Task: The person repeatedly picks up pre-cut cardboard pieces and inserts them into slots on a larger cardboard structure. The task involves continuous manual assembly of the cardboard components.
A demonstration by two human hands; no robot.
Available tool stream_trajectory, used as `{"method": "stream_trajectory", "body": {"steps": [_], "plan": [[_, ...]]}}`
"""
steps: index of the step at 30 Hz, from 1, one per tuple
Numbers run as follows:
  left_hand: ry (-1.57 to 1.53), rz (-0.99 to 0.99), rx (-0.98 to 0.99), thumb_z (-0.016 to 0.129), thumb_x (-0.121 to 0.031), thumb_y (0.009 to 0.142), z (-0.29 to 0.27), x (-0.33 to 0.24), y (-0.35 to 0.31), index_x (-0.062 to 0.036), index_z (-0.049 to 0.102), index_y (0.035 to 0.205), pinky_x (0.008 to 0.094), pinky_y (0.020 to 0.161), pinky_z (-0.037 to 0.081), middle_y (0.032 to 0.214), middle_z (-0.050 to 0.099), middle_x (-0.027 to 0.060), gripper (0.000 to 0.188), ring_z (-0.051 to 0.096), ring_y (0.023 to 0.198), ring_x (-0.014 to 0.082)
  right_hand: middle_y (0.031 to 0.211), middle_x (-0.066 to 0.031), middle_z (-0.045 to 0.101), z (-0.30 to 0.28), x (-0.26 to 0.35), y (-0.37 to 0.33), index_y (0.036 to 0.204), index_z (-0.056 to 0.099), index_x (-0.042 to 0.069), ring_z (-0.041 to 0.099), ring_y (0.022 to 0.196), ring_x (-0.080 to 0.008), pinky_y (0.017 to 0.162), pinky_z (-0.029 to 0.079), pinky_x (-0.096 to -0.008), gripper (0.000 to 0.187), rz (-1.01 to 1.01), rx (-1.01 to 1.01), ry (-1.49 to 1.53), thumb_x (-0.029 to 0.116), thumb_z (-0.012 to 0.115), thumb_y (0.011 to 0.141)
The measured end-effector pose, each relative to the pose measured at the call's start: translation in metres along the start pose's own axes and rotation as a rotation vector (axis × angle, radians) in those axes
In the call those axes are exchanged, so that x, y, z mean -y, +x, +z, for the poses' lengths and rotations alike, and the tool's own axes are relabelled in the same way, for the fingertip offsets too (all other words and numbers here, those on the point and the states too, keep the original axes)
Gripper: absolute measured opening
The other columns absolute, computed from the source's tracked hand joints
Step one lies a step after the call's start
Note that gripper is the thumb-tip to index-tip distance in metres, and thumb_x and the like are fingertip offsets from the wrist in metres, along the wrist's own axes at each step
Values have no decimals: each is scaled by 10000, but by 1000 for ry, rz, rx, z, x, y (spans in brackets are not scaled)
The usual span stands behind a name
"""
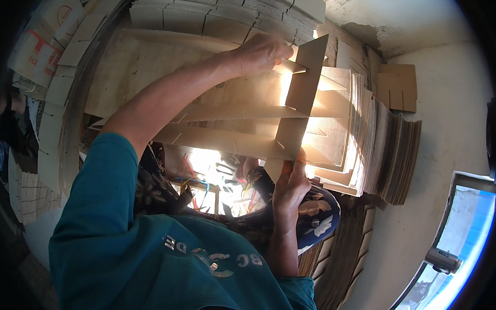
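Observation:
A slotted cardboard cross strip [306, 79] stands on edge at the right end of several long cardboard strips, crossing them at their slots. My left hand [263, 53] reaches over from the left, its fingers closed at the far long strip beside the cross strip. At the near end of the cross strip, my right hand [292, 183] pinches the cardboard between thumb and fingers. The nearest long strip [226, 144] and the middle long strip [230, 113] run leftward, with slits along their edges. My left hand partly covers the far strip.
A wooden board [146, 65] lies beneath the strips. Upright cardboard sheets [362, 134] are packed along the right, beside a wall. Grey cardboard stacks [199, 20] stand at the back, with more cardboard [55, 123] on the left. Bright light glares below the board's near edge.

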State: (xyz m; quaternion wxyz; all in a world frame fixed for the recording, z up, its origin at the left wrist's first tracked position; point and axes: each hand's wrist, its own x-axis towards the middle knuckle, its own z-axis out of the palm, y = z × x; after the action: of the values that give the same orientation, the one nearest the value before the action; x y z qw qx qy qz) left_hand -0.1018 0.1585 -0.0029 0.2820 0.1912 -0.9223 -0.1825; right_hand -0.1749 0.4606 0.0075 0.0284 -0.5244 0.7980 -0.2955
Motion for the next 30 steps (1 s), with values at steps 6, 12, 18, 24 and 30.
{"method": "stream_trajectory", "body": {"steps": [6, 12, 18, 24, 30], "plan": [[-72, -20, -51, 670, 9, 738, -13, -28, -17, -11, 645, 916, 390, 722, 503, 856, 627, 136, 180, 617, 824, 303, 857, -227, 659, -11, 8, -11, 1239, 538, 29, 694, 732, -311, 602, 537, -341, 330, -96, -148, 40, 35, 592, 913], [-70, -66, 89, 642, 19, 741, 5, -24, -37, -13, 639, 899, 381, 710, 501, 868, 619, 138, 161, 608, 809, 308, 809, -255, 627, -21, 8, -13, 1169, 543, -11, 646, 703, -395, 573, 502, -415, 291, -9, 108, -33, -11, 581, 881], [-75, -98, 34, 646, 28, 722, -5, -9, -29, 10, 563, 764, 421, 663, 453, 672, 538, 166, 95, 561, 707, 349, 696, -219, 587, -14, 0, 22, 1065, 532, 17, 608, 630, -384, 544, 455, -446, 289, -141, 186, -20, -86, 506, 797], [-122, -124, -98, 716, -91, 739, -14, 18, -54, -13, 613, 963, 404, 771, 462, 867, 616, 144, 259, 587, 858, 308, 645, -202, 587, -4, -27, 29, 959, 502, -7, 603, 608, -398, 541, 464, -470, 220, -265, 172, -195, -87, 515, 755], [84, -315, 76, 733, -262, 755, -72, 12, -105, -38, 600, 1160, 394, 919, 452, 1120, 618, 144, 481, 558, 1088, 288, 650, -214, 597, -2, -44, 27, 901, 502, -8, 620, 635, -400, 563, 481, -465, 159, -221, 148, -333, -5, 587, 766]]}}
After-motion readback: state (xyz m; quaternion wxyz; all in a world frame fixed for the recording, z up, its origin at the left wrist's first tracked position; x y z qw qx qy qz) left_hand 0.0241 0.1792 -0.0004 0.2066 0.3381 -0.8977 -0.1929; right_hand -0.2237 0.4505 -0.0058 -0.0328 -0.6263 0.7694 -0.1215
